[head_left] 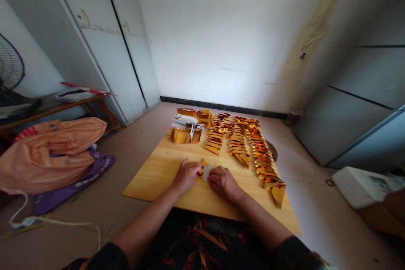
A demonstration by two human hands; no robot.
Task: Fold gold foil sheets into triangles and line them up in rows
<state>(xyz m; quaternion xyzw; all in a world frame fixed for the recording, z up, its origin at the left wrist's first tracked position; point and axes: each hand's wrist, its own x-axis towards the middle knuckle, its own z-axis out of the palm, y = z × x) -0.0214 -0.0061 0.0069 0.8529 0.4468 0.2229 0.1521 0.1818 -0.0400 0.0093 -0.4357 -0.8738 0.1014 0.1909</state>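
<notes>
As the left hand (187,174) and right hand (224,181) pinch the gold foil sheet (205,171) in a narrow grip, flat on the wooden board (158,179) beneath, uneven pressure could skew or tear it.

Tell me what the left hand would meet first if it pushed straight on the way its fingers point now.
The left hand touches the gold foil piece at its fingertips, so that comes first. Beyond it, probably the right hand, though depth is hard to judge.
</notes>
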